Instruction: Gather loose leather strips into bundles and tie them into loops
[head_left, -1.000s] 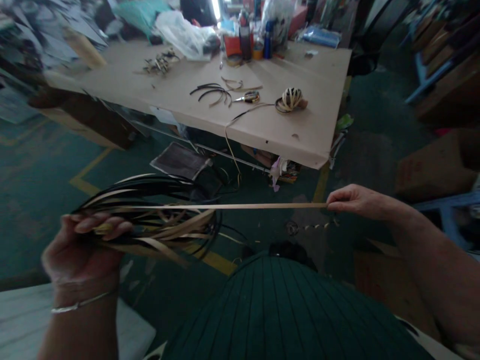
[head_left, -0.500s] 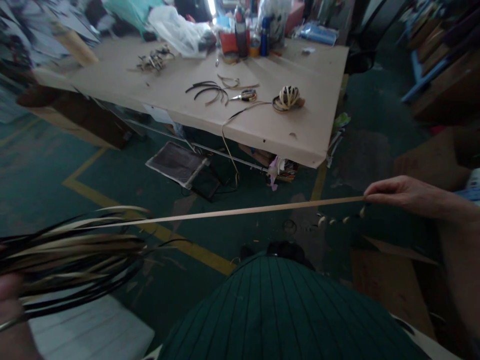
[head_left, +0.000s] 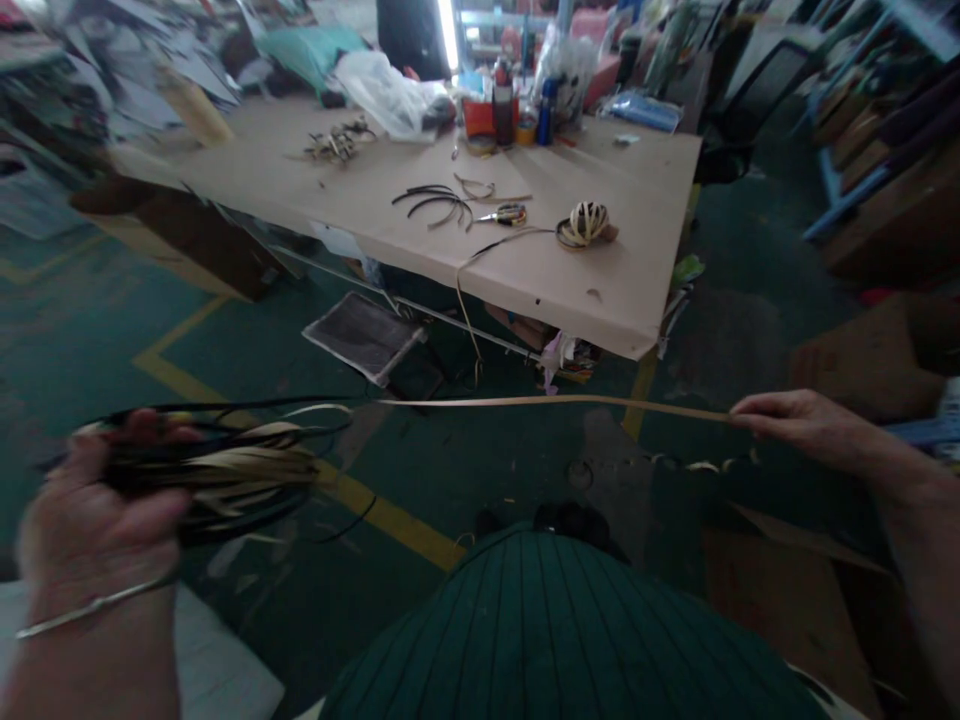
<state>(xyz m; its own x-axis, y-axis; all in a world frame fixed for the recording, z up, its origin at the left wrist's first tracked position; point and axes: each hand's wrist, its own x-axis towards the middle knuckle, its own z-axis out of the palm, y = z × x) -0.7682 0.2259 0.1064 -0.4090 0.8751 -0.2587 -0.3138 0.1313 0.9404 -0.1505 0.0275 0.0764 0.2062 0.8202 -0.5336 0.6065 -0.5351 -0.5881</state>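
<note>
My left hand, with a bracelet at the wrist, is closed around a looped bundle of black and cream strips at the left. From the bundle a single flat strip, dark at the left and cream further right, stretches across in front of me. My right hand pinches its far part between thumb and fingers. Below the right hand a twisted end of strip hangs in curls. On the table lie a striped ball of strips, scissors and short cut strips.
A paper-covered table stands ahead, with bottles and plastic bags at its back. A dark stool is under its front edge. Cardboard boxes stand at the right and one carton at the left.
My left hand has come further into view with the bundle, moving right and up. My right hand is slightly lower. The strip now bows a little, and the view has tilted up.
</note>
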